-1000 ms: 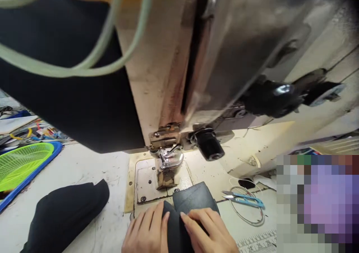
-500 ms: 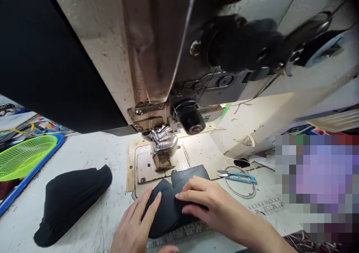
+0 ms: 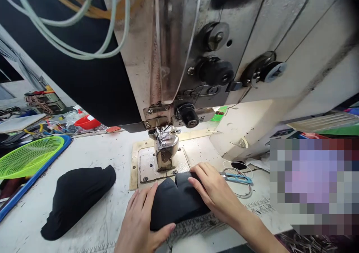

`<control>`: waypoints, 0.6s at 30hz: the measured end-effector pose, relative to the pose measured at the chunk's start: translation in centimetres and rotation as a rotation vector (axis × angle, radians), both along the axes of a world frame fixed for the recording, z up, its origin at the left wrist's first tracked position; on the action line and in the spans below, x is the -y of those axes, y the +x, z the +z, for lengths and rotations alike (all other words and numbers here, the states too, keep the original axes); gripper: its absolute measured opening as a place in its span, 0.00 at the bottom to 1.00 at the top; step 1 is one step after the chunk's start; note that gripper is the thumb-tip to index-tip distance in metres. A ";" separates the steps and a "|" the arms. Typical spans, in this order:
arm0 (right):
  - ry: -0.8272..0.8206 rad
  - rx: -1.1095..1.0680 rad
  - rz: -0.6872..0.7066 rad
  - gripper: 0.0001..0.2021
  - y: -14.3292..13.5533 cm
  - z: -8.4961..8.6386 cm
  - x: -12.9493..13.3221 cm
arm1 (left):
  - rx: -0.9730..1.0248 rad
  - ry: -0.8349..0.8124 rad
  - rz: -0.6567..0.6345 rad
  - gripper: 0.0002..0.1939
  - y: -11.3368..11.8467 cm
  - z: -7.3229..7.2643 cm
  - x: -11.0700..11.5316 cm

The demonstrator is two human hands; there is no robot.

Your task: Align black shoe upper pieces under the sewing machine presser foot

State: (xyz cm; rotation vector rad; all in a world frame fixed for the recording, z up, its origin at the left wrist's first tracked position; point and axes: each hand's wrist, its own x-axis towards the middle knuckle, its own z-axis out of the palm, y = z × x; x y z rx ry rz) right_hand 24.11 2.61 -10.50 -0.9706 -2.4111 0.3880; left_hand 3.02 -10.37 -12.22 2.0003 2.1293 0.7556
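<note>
Both hands are pressing flat, fingers spread: left hand (image 3: 140, 223) cupping the black piece (image 3: 176, 202) at lower centre, right hand (image 3: 215, 191) lying across its top, just below the presser foot (image 3: 165, 154). Snips (image 3: 237, 177) are lying right.

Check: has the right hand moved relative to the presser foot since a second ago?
Yes. The right hand has slid forward on the black piece, fingertips now nearer the presser foot.
</note>
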 end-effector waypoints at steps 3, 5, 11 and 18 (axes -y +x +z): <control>0.025 -0.006 -0.038 0.07 -0.3 0.0 0.3 | -0.030 0.038 -0.002 0.39 0.5 0.0 0.4; 0.063 -0.007 -0.050 0.07 -0.7 -0.1 0.3 | -0.010 0.046 0.021 0.42 0.7 -0.1 0.5; 0.209 -0.063 -0.043 0.12 -0.5 0.2 0.7 | -0.153 0.261 -0.048 0.36 1.5 0.0 0.7; 0.506 -0.216 -0.023 0.12 1.8 0.8 4.8 | -0.092 0.562 0.038 0.35 1.3 -2.3 4.2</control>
